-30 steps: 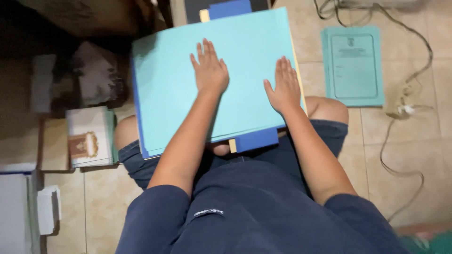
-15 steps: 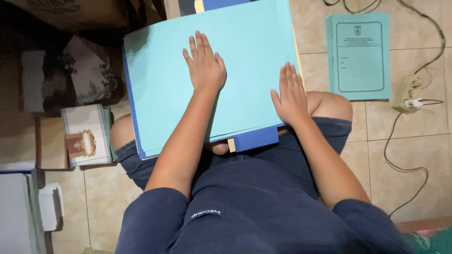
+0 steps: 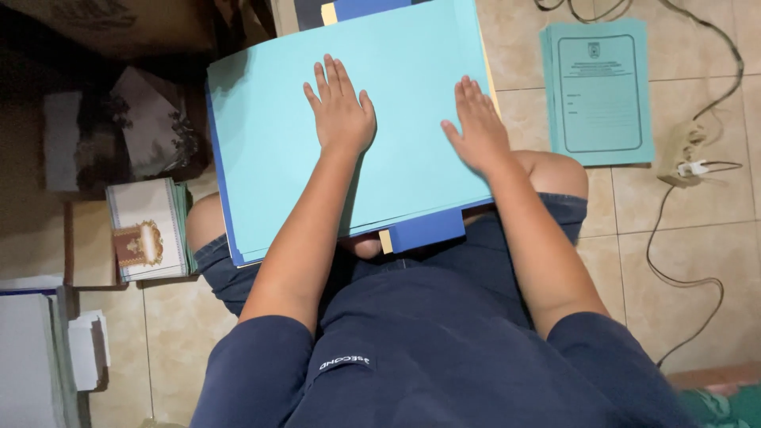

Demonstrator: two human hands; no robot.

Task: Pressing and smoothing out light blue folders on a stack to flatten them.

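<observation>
Beige tiled floor (image 3: 674,269), dim corner, you're seated on it looking down at your lap. Landmark is the light blue sheet (image 3: 277,143) stacked on your knees. Nearest you, your dark shorts (image 3: 444,317), then the sheet's near edge, with a dark blue folder (image 3: 428,230) and a yellow sheet (image 3: 386,240) poking out beneath it.

Both hands lie flat, palm down, on top of the sheet, fingers spread and pointing away from you; neither one closes on anything. Left hand (image 3: 341,111) sits near the sheet's middle, right hand (image 3: 476,131) near its right edge, so your right is the closer one to that edge. The sheet's long axis runs roughly left to right, tilted a bit.

Left of the sheet, on the floor, a small stack of white printed cards (image 3: 147,230) and a dark crumpled bag (image 3: 151,123). Right of it, a teal printed booklet (image 3: 598,87), and past that a power strip (image 3: 683,154) with a looping cord (image 3: 674,277).
</observation>
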